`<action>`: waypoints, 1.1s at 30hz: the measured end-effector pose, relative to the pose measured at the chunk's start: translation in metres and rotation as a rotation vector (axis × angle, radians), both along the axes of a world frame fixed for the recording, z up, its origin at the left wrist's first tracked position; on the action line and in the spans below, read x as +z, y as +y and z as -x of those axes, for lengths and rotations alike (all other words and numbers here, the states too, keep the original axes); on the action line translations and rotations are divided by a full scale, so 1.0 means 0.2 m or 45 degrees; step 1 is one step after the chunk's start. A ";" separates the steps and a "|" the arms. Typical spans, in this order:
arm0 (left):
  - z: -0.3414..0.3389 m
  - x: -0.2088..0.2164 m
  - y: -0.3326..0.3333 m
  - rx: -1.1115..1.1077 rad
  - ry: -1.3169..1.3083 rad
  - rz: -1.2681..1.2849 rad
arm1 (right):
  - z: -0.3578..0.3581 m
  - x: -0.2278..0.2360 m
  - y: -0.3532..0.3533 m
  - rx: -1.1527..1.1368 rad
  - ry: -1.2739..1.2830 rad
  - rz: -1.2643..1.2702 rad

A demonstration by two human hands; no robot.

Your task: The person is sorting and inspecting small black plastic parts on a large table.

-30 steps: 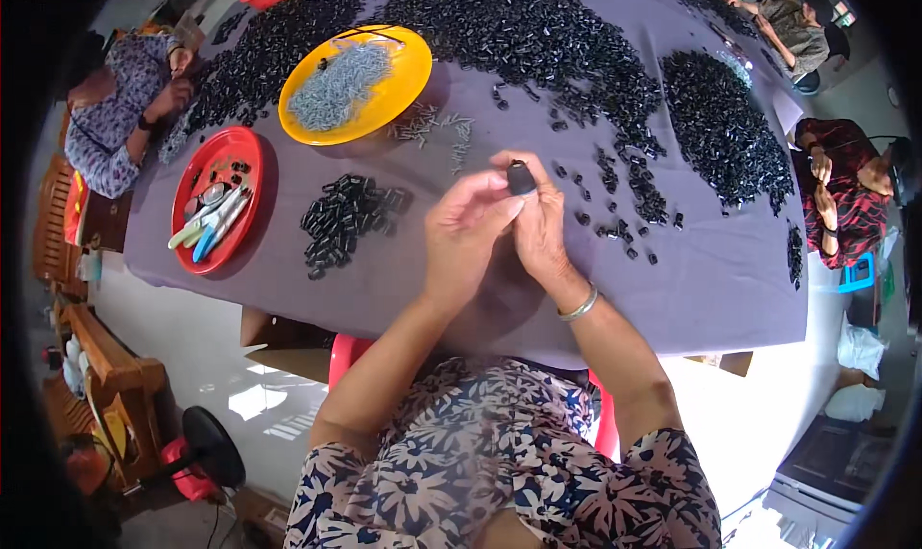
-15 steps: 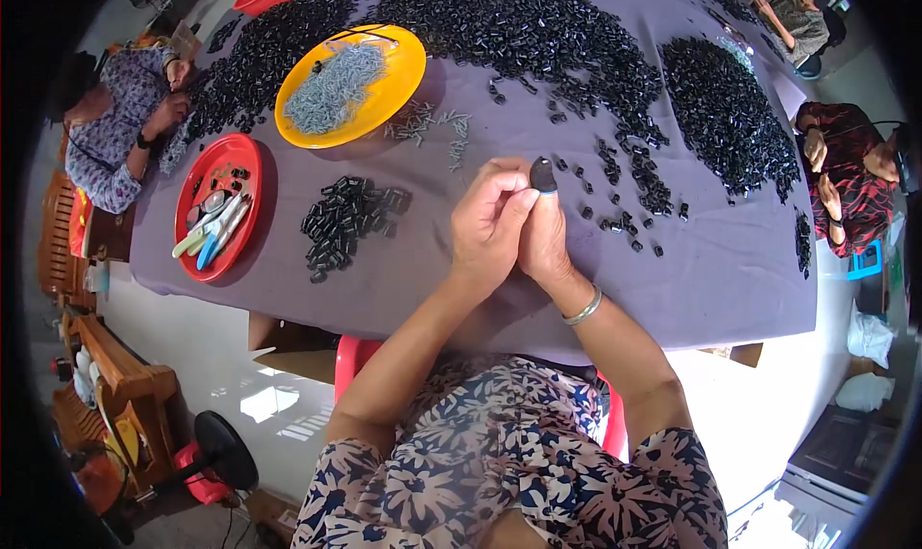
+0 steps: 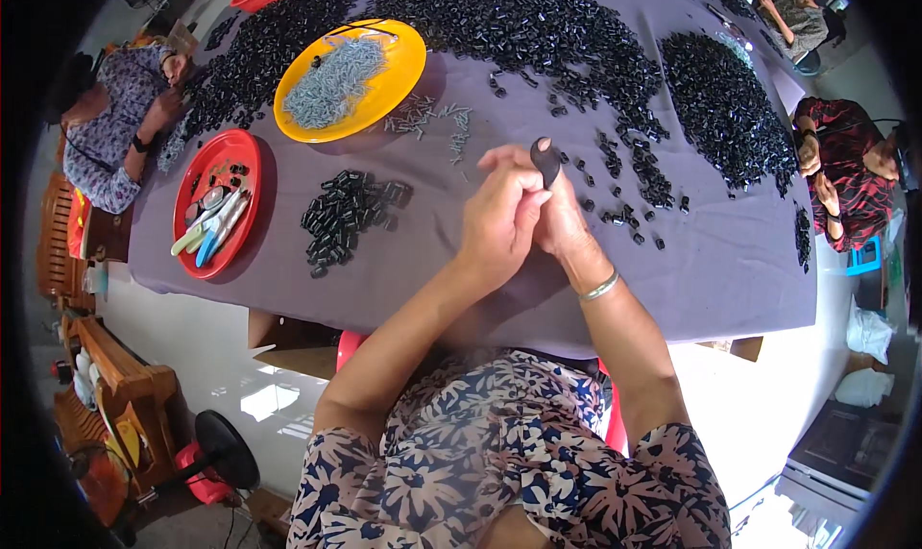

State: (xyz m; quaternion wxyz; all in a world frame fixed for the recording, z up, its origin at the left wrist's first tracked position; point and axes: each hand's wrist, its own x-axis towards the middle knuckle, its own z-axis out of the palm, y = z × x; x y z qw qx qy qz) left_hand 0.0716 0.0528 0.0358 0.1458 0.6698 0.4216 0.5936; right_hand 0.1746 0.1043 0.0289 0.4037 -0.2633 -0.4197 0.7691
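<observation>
Above the near middle of the table my hands meet. My left hand is closed against my right hand, its thumb pressed at the lower edge of a black finger cot. The cot sits on an upright digit of my right hand, and a bare fingertip shows at its top. The other right fingers are hidden behind my left hand. A silver bangle circles my right wrist. Left of my hands lies a small pile of shiny black pieces; several loose black pieces are scattered to the right.
A yellow plate holds small grey pins. Knives and black pieces lie on a red plate. Large black heaps spread across the purple-grey tablecloth. Other people work at the left, right and far right.
The black finger cot has tilted, and a bare fingertip now shows at its top. My left hand's grip has shifted, and my right wrist has moved slightly right.
</observation>
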 end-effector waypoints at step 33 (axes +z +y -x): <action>0.18 0.08 0.06 0.242 0.861 -0.079 | 0.01 0.00 -0.02 -0.846 -1.065 -1.233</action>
